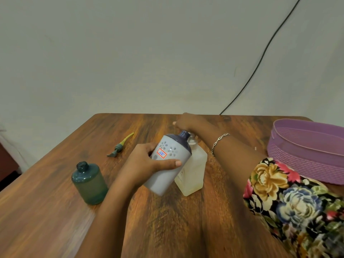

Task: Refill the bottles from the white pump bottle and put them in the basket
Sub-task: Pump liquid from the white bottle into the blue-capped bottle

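Note:
My left hand [149,162] grips a pale grey bottle [167,164] with a dark blue top and a flower pattern. It is tilted, with its open neck up against the pump of the white pump bottle [191,172]. That frosted bottle stands mid-table just behind it. My right hand [188,121] lies over the pump head, its fingers mostly hidden. An uncapped teal bottle [89,183] stands at the left. The purple basket [307,146] sits at the right edge, its inside not visible from here.
A teal pump cap with a yellow tube [119,146] lies on the wooden table [167,220] behind the teal bottle. A black cable [260,58] runs down the wall to the table's far edge. My floral sleeve [297,202] covers the near right.

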